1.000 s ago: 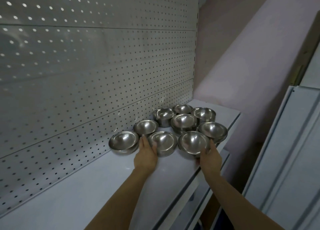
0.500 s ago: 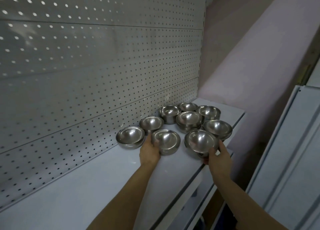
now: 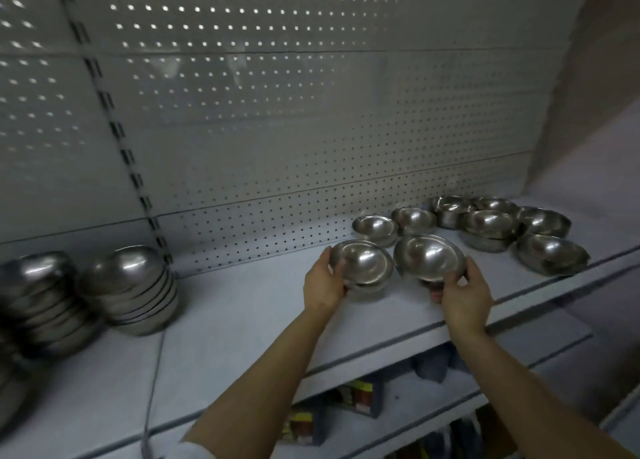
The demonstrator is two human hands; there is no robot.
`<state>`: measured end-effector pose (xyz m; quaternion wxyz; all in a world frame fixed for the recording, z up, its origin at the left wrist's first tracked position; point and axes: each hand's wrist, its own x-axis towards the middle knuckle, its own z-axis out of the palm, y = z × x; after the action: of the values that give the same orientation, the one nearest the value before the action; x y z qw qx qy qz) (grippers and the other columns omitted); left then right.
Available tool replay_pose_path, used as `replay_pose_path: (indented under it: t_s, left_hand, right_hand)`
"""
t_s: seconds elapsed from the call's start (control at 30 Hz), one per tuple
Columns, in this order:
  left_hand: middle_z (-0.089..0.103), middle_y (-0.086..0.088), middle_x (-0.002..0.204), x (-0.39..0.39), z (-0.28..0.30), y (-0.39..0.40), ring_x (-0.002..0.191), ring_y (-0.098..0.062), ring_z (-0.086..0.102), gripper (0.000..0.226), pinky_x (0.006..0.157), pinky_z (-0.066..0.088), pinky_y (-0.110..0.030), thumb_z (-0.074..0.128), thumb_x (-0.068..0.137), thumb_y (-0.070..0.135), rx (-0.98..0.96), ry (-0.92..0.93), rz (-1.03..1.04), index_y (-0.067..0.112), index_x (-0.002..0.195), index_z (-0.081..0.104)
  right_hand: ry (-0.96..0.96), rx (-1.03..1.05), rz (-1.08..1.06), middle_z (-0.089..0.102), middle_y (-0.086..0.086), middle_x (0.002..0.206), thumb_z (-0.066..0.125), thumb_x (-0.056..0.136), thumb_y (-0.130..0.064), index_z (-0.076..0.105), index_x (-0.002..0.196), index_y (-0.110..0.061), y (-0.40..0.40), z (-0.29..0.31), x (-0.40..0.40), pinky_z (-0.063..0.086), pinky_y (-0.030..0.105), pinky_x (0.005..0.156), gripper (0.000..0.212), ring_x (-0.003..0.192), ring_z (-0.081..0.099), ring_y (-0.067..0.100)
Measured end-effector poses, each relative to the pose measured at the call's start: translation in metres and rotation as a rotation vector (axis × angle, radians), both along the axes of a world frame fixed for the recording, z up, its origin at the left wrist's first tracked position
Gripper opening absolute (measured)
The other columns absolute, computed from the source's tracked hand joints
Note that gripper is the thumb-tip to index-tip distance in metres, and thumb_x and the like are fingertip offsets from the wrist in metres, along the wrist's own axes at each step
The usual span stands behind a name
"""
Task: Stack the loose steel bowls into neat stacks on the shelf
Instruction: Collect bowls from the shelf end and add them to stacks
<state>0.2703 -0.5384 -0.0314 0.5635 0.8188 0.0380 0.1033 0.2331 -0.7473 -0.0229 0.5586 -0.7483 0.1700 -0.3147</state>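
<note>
My left hand (image 3: 323, 285) grips a steel bowl (image 3: 362, 263) by its left rim, lifted just above the white shelf (image 3: 242, 320). My right hand (image 3: 462, 294) holds a second steel bowl (image 3: 429, 256) from below and the right, also raised. The two bowls sit side by side, nearly touching. Behind them, several loose bowls (image 3: 485, 224) stand upright at the shelf's far right end. Two stacks of upturned bowls, one (image 3: 135, 289) by the upright and one (image 3: 38, 299) at the left edge, lean on the shelf.
A perforated back panel (image 3: 311, 129) rises behind the shelf, and a pink wall (image 3: 595, 112) closes the right end. Below the shelf edge, lower shelves hold small boxed goods (image 3: 360, 394).
Both hands have lifted their bowls off the shelf and carried them left, away from the loose group. The view has swung left, bringing the two stacks into sight.
</note>
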Motion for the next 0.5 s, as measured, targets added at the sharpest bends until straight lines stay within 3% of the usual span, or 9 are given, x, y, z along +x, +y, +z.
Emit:
replay_pose_path:
  t_s: [0.17, 0.3, 0.4, 0.5]
  left_hand:
    - [0.064, -0.010, 0.123, -0.070, 0.011, 0.059, 0.073, -0.026, 0.072, 0.049, 0.073, 0.062, -0.044, 0.052, 0.102, 0.035, -0.044, 0.005, 0.148, 0.021, 0.148, 0.042]
    - [0.064, -0.015, 0.124, -0.109, 0.009, 0.110, 0.070, -0.024, 0.072, 0.049, 0.077, 0.062, -0.041, 0.049, 0.102, 0.029, -0.025, 0.001, 0.266, 0.022, 0.150, 0.039]
    - [0.068, -0.018, 0.115, -0.134, 0.009, 0.147, 0.072, -0.026, 0.072, 0.048, 0.072, 0.062, -0.038, 0.049, 0.102, 0.027, -0.035, -0.008, 0.328, 0.022, 0.149, 0.041]
    - [0.069, -0.017, 0.105, -0.156, 0.009, 0.180, 0.067, -0.024, 0.070, 0.047, 0.070, 0.062, -0.038, 0.050, 0.102, 0.024, -0.041, -0.008, 0.392, 0.021, 0.148, 0.042]
  right_hand:
    - [0.020, 0.027, 0.164, 0.055, 0.000, 0.090, 0.046, 0.098, -0.012, 0.058, 0.122, -0.018, 0.057, 0.006, -0.035, 0.048, 0.028, 0.064, 0.028, 0.064, 0.051, 0.005]
    - [0.027, -0.009, 0.280, 0.060, 0.002, 0.090, 0.045, 0.099, -0.019, 0.058, 0.123, -0.019, 0.106, 0.011, -0.054, 0.044, 0.027, 0.066, 0.027, 0.072, 0.057, 0.017]
    - [0.030, 0.004, 0.363, 0.058, -0.002, 0.096, 0.044, 0.100, -0.020, 0.054, 0.130, -0.018, 0.144, 0.014, -0.065, 0.040, 0.020, 0.056, 0.032, 0.065, 0.050, 0.000]
    - [0.032, 0.036, 0.452, 0.059, 0.000, 0.099, 0.044, 0.101, -0.021, 0.055, 0.129, -0.020, 0.179, 0.015, -0.076, 0.051, 0.028, 0.059, 0.030, 0.065, 0.056, 0.007]
